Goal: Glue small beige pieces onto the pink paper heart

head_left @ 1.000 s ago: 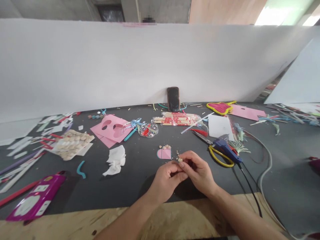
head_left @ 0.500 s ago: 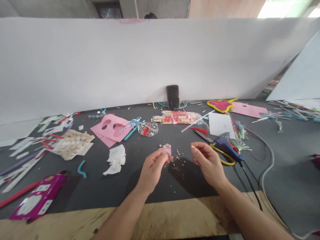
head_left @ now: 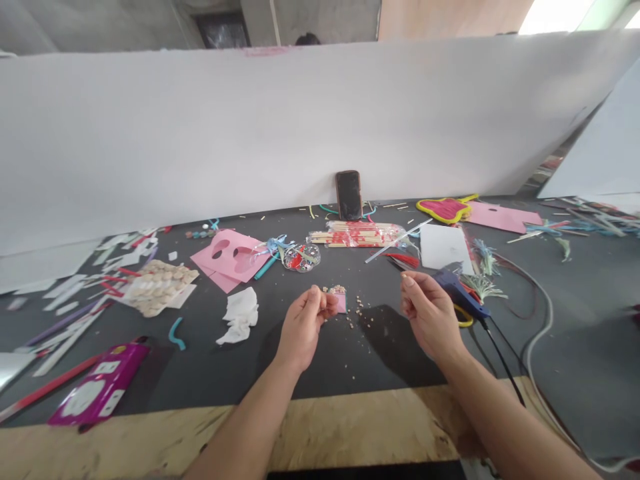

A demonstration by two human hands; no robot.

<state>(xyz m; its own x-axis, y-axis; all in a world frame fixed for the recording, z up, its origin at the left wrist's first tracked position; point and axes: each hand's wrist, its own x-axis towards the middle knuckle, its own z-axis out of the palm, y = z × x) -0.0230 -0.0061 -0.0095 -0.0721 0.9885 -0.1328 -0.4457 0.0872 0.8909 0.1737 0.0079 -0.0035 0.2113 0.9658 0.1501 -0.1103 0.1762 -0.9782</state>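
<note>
My right hand (head_left: 434,319) is raised over the table with thumb and forefinger pinched on a small pale bead-like piece (head_left: 404,275). Its other fingers curl in. My left hand (head_left: 306,325) is closed in a pinch beside a small pink square (head_left: 341,304). What it holds, if anything, is hidden. Small pale pieces lie clustered along the square's far edge. More loose pieces (head_left: 359,308) are scattered on the dark table between my hands.
A blue glue gun (head_left: 463,297) with its cord lies right of my right hand, by yellow-handled scissors (head_left: 465,317). A crumpled tissue (head_left: 239,317), pink cut sheets (head_left: 233,257) and a purple case (head_left: 103,387) lie left. A phone (head_left: 349,195) leans on the white board (head_left: 200,133) behind bagged sticks (head_left: 357,235).
My right hand has moved a little right and up, away from the pink square, still pinching. My left hand's fingertips have drawn back slightly, uncovering more of the square. The view has shifted slightly.
</note>
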